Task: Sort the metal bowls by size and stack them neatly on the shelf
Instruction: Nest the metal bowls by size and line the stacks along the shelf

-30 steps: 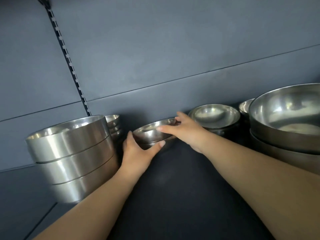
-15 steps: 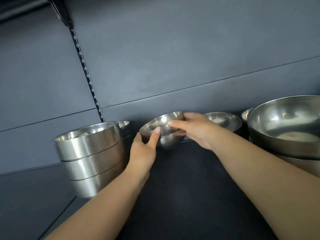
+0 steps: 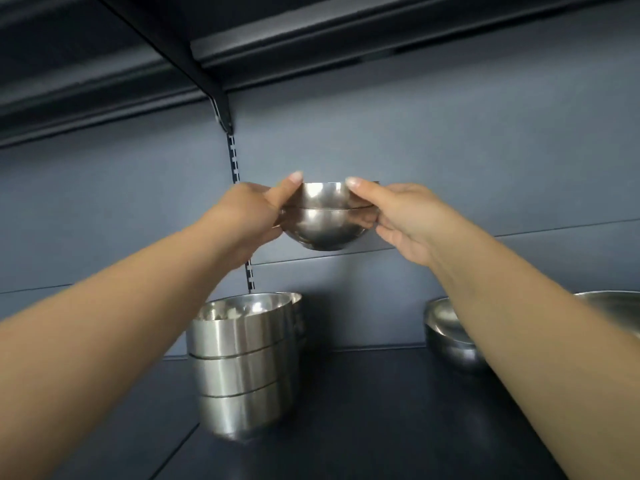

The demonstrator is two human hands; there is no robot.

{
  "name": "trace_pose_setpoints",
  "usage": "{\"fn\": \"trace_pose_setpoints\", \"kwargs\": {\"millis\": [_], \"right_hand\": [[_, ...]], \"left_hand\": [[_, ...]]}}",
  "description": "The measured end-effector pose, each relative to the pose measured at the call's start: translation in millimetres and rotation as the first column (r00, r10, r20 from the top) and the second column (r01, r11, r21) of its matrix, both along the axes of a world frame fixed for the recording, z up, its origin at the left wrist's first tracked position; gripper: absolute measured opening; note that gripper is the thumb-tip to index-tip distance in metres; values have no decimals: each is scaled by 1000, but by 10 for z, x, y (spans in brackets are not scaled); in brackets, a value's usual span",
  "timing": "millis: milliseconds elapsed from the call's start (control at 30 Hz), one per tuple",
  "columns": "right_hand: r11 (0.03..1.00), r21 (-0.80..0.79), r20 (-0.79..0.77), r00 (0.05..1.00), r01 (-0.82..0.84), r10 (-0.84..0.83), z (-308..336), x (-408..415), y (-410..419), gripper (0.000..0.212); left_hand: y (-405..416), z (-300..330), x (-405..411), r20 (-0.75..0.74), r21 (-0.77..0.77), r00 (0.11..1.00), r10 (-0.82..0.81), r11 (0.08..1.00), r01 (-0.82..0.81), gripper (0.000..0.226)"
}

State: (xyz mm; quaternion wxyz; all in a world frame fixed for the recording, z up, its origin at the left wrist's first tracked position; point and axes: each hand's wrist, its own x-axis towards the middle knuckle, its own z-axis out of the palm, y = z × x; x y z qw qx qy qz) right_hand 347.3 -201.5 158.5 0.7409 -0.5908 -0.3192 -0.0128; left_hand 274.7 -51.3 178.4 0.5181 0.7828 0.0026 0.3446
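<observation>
Two small round metal bowls (image 3: 323, 221), nested one in the other, hang in the air in front of the blue back wall, well above the dark shelf (image 3: 363, 410). My left hand (image 3: 252, 216) grips their left side with the thumb up on the rim. My right hand (image 3: 398, 216) grips the right side the same way. Below them on the shelf stands a stack of three straight-walled metal bowls (image 3: 242, 365). Medium bowls (image 3: 446, 334) sit at the right, partly hidden by my right forearm.
A large bowl's rim (image 3: 613, 303) shows at the far right edge. A dark upper shelf (image 3: 311, 32) on a bracket (image 3: 218, 98) runs overhead, with a slotted upright (image 3: 235, 161) down the wall. Smaller bowls (image 3: 299, 317) stand behind the tall stack.
Both hands have lifted the small nested bowls from the shelf surface up high in front of the wall. The camera has tilted upward, bringing the upper shelf into view.
</observation>
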Motion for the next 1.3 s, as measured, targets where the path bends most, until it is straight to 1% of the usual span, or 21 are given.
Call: {"fn": "trace_pose_setpoints", "kwargs": {"millis": [133,167,233,300,400,567,633,700,800,867,900,1067,1133,1200,1267,1300], "right_hand": [[998,-61,19,1000,19,-18,0,32,443,26],[997,-70,17,1000,19,-17,-15,52,569,24],[997,-74,5,1000,-2,2,-40,86,821,17],[997,-67,-7,1000,-25,24,-81,162,1032,16],[994,-82,-53,996,-69,65,-157,274,1277,14],[976,-211,-35,997,54,-63,-306,464,1443,13],[967,-238,-33,994,90,-101,-329,509,1446,13],[960,-263,-45,992,101,-116,-387,552,1452,12],[934,-344,-43,993,91,-112,-521,609,1457,13],[925,-364,-42,991,106,-130,-608,612,1457,15],[924,-361,-46,987,128,-155,-641,600,1461,15],[904,-384,-64,971,189,-231,-689,603,1471,35],[871,-430,-28,960,239,-277,-684,589,1473,36],[832,-471,25,947,294,-321,-706,608,1484,38],[806,-496,49,938,322,-344,-743,642,1505,49],[798,-502,58,934,333,-353,-758,656,1516,53]], "left_hand": [[470,11,60,-22,-14,1000,-1,1000,0,37],[608,-6,87,-31,-16,1000,-6,1000,6,37],[890,-26,169,-49,-21,998,-34,999,33,31],[1133,-53,260,-59,-30,997,-45,999,43,26],[1471,-122,437,-80,-38,996,-44,998,41,25],[1775,-405,801,-122,-62,988,-95,994,88,28],[1823,-497,866,-89,-124,984,-155,982,143,28],[1875,-594,897,-77,-148,984,-162,978,149,31],[1896,-790,889,-119,-80,987,-108,992,99,28],[1882,-883,850,-141,-8,989,-38,999,37,34],[1893,-911,852,-130,4,991,-12,1000,13,36],[1963,-963,922,-56,-35,998,-11,999,9,36],[1971,-991,937,-36,-23,999,-12,1000,11,35],[1966,-1024,952,-28,17,1000,9,1000,-8,29],[1926,-1060,936,-10,38,1000,28,999,-27,27],[1897,-1072,942,9,19,1000,18,1000,-18,27]]}}
